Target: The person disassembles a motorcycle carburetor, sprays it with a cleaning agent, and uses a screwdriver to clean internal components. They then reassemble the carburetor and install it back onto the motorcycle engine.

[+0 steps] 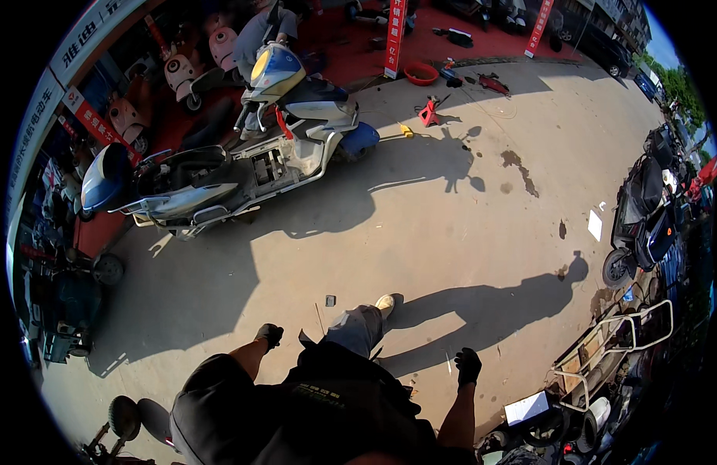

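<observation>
My left hand (270, 335), in a black glove, hangs beside my body over the concrete with its fingers curled in. On the other side, my right hand (468, 366) is gloved in black too, its fingers folded into a loose fist. Nothing shows in either hand, and neither touches anything. A small dark flat object (330, 300) lies on the ground ahead of my left hand. Farther ahead to the left stands a white and blue electric scooter (304, 128) with its seat compartment and floorboard uncovered. One of my shoes (386, 303) shows below me.
A person in a grey shirt (254, 39) is behind the scooter. A red stand (429, 112), a red basin (420, 74) and loose parts lie ahead. Parked scooters (645, 201) line the right, near a metal frame (634, 333) and a scrap pile. A dark cart (64, 310) stands left.
</observation>
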`<action>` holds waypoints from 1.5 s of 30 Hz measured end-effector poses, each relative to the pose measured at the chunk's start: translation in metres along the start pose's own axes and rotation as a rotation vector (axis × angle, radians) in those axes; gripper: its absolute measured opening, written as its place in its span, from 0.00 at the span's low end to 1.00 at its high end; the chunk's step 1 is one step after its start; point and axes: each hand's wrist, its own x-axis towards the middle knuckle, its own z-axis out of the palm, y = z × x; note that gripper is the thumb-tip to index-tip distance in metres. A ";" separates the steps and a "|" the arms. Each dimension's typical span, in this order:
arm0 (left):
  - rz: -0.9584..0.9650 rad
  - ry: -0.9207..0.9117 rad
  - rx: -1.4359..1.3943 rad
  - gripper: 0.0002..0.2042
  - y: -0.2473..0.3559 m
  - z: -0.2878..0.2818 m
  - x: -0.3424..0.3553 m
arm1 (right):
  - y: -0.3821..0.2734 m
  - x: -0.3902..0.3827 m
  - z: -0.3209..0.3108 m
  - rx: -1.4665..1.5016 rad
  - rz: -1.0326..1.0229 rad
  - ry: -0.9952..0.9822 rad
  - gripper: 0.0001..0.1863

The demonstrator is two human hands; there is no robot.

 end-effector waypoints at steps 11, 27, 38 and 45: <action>0.281 0.026 0.144 0.36 0.588 0.075 0.139 | -0.176 0.274 -0.042 -0.206 0.355 -0.067 0.12; 0.324 0.158 0.102 0.25 1.200 0.145 0.227 | -0.727 0.934 0.014 -0.145 0.232 -0.005 0.19; 0.190 0.211 0.328 0.32 1.562 0.237 0.435 | -1.058 1.310 0.046 -0.072 0.119 -0.041 0.21; 0.932 0.155 0.321 0.22 2.123 0.149 0.537 | -1.065 1.402 0.014 0.123 0.588 0.107 0.20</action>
